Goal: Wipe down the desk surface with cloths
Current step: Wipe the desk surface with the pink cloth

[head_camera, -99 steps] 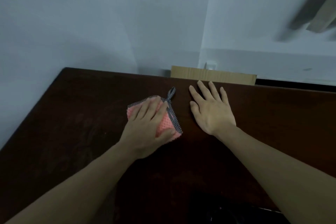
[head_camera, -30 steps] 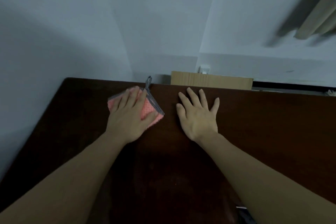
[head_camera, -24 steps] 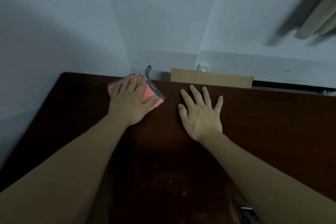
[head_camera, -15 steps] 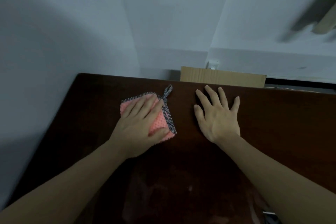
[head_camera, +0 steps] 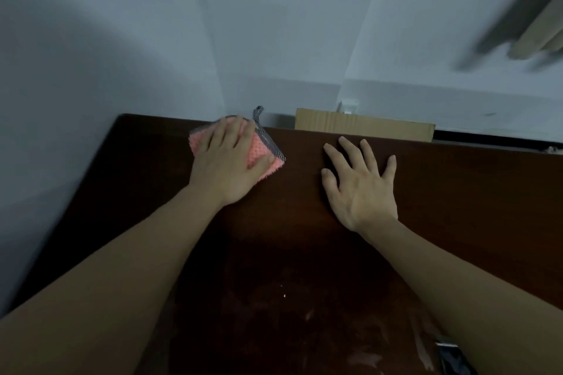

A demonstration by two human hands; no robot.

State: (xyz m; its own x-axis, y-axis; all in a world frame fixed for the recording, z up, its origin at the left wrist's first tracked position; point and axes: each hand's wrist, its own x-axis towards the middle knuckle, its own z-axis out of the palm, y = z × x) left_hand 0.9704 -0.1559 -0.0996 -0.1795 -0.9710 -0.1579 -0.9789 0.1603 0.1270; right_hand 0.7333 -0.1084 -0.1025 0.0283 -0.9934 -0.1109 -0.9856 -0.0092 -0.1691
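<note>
Dark brown desk (head_camera: 457, 192), cloth and both hands on it.
Pink cloth (head_camera: 259, 152) with dark checked trim lies flat at the far edge, under the left hand (head_camera: 227, 167); right hand (head_camera: 361, 186) lies palm-down just right of it, fingers spread. Pale smears on the surface nearer than the hands, between the forearms. Small dark object (head_camera: 451, 356), blurred, beside the right forearm at the near edge.

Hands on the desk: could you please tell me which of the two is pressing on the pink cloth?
The left hand presses flat on the pink cloth by the desk's far edge; the right hand rests bare on the wood.
</note>
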